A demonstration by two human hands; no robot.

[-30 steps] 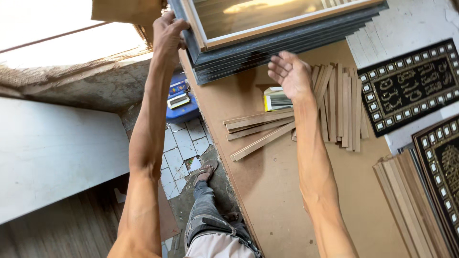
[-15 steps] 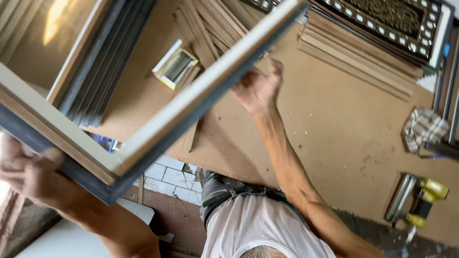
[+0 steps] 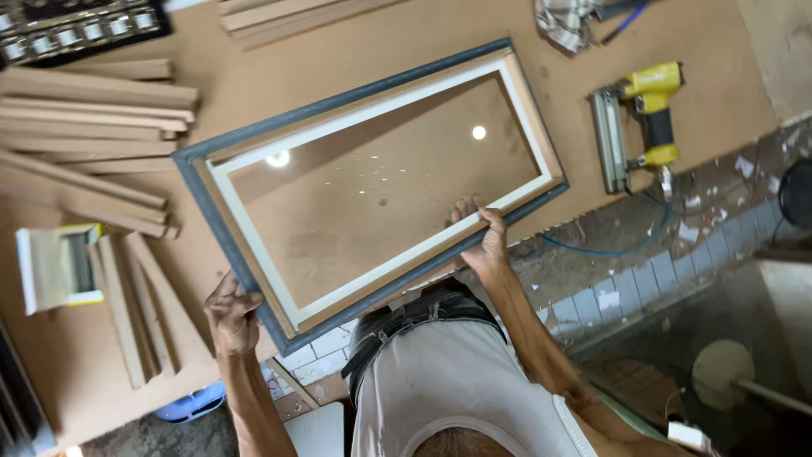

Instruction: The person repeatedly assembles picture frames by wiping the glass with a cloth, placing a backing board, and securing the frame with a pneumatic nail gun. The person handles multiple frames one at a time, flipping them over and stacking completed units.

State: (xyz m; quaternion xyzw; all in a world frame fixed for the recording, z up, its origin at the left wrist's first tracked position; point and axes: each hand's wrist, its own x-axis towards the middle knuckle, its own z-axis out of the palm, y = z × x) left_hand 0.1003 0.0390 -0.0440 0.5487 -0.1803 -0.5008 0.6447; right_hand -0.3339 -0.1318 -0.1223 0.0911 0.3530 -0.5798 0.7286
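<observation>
Both hands are gripping the picture frame (image 3: pixel 372 182): your left hand (image 3: pixel 230 317) clasping its corner, your right hand (image 3: pixel 484 239) its long edge. Stiff, probably glazed; keep holding the rails.

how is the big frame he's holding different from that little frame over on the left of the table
The big frame is dark grey-blue outside with a pale inner border; the little frame is whitish all round. The big one is far larger and gripped by the left hand and right hand; the little one lies untouched beside wood strips. Both are rectangular.
</observation>
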